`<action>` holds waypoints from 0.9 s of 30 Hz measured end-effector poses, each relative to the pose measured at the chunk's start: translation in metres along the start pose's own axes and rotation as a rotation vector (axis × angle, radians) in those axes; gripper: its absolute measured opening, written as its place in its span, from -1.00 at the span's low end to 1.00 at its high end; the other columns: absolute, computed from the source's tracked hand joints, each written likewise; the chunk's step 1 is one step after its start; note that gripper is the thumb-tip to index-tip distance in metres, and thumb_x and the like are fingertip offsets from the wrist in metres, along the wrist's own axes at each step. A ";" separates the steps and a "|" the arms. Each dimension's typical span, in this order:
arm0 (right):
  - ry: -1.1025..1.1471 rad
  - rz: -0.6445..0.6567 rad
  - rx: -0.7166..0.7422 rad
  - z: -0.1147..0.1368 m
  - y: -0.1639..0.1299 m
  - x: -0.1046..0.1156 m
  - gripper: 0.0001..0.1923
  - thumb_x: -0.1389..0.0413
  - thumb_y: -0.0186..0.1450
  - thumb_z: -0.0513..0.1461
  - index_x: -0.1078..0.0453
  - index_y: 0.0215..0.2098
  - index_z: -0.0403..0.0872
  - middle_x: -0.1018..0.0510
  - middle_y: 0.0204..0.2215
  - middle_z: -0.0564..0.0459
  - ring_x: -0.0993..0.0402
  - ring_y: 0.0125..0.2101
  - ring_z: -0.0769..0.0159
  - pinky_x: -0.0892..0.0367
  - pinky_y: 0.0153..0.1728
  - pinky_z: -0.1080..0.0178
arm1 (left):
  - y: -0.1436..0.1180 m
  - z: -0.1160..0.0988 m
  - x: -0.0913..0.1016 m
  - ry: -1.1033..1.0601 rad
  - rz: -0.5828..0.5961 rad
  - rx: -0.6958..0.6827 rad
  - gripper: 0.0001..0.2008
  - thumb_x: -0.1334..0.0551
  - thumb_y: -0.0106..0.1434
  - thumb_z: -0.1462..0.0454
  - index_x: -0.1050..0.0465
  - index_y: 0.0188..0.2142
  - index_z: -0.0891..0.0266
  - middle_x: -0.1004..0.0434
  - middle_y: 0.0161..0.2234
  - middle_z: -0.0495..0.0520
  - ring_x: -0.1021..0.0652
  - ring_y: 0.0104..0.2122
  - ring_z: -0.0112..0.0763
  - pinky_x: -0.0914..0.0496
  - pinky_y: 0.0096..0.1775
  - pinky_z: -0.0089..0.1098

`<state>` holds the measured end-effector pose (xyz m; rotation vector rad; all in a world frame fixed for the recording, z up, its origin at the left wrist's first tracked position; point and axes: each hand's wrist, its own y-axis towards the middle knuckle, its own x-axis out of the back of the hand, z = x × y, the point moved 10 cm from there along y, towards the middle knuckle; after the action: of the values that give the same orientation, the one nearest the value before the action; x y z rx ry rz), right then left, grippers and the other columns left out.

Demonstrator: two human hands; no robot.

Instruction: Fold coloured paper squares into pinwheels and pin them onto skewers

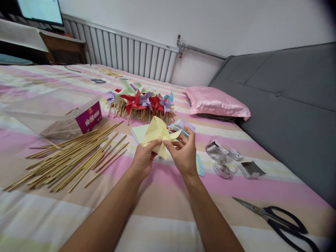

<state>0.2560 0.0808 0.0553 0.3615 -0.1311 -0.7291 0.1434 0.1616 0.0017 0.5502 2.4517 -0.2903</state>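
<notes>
Both my hands hold one yellow paper pinwheel shape [158,134] above the striped bed sheet. My left hand [144,158] pinches its lower left fold. My right hand [183,153] grips its right side, fingers bent over a flap. Just behind the paper lies a stack of coloured paper squares [181,126]. Further back sits a heap of finished pinwheels [141,101] in red, purple, green and blue on wooden sticks.
A large pile of bamboo sticks [70,157] lies at the left, beside a clear plastic tub [52,112]. Small clear pin boxes [223,161] sit right of my hands. Black scissors [280,218] lie at the near right. A pink pillow [217,103] rests by the grey headboard.
</notes>
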 end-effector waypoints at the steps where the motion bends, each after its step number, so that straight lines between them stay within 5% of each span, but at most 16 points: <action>1: 0.032 0.004 -0.042 -0.005 -0.001 -0.002 -0.28 -0.30 0.01 -0.12 -0.12 0.07 -0.05 -0.54 -0.24 -0.02 -0.51 -0.41 0.31 -0.40 -0.43 0.30 | 0.000 0.000 0.000 -0.009 -0.002 0.001 -0.78 -0.40 -0.09 0.31 -0.55 -0.37 0.30 -0.59 -0.36 0.02 -0.51 -0.38 -0.44 -0.32 -0.38 -0.48; 5: 0.179 0.052 -0.205 -0.021 -0.005 -0.014 -0.63 -0.27 0.01 -0.09 -0.42 -0.30 -0.16 -0.54 -0.45 0.03 -0.43 -0.47 0.35 -0.33 -0.44 0.31 | -0.002 0.002 -0.003 -0.017 0.009 -0.018 -0.77 -0.41 -0.10 0.30 -0.56 -0.38 0.31 -0.59 -0.37 0.03 -0.50 -0.40 -0.45 -0.31 -0.40 -0.49; 15: 0.328 -0.110 -0.364 -0.038 -0.006 -0.002 -0.81 -0.28 -0.10 -0.20 -0.40 -0.62 -0.15 -0.42 -0.68 0.15 -0.25 -0.65 0.46 -0.20 -0.57 0.34 | -0.006 0.009 -0.007 0.091 0.027 -0.006 -0.75 -0.41 -0.07 0.26 -0.54 -0.37 0.32 -0.54 -0.41 0.03 -0.47 -0.42 -0.43 -0.31 -0.41 -0.46; 23: 0.210 0.188 -0.442 -0.041 0.008 0.010 -0.82 -0.27 -0.08 -0.20 -0.46 -0.53 -0.14 -0.48 -0.62 0.11 -0.32 -0.61 0.39 -0.24 -0.51 0.32 | -0.005 0.007 -0.014 0.187 0.177 0.061 -0.77 -0.34 0.02 0.15 -0.49 -0.56 0.30 -0.40 -0.64 -0.06 -0.36 -0.62 -0.55 -0.22 -0.54 -0.53; 27: 0.109 0.304 -0.454 -0.041 0.006 0.009 -0.82 -0.27 -0.08 -0.21 -0.47 -0.53 -0.15 -0.45 -0.64 0.14 -0.26 -0.62 0.46 -0.17 -0.55 0.38 | -0.009 0.012 -0.020 0.270 0.231 0.079 -0.79 -0.37 -0.02 0.18 -0.56 -0.46 0.31 -0.49 -0.57 -0.01 -0.43 -0.56 -0.52 -0.26 -0.48 -0.52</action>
<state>0.2764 0.0905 0.0197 -0.0546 0.0827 -0.4197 0.1600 0.1434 0.0046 0.9532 2.6085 -0.2310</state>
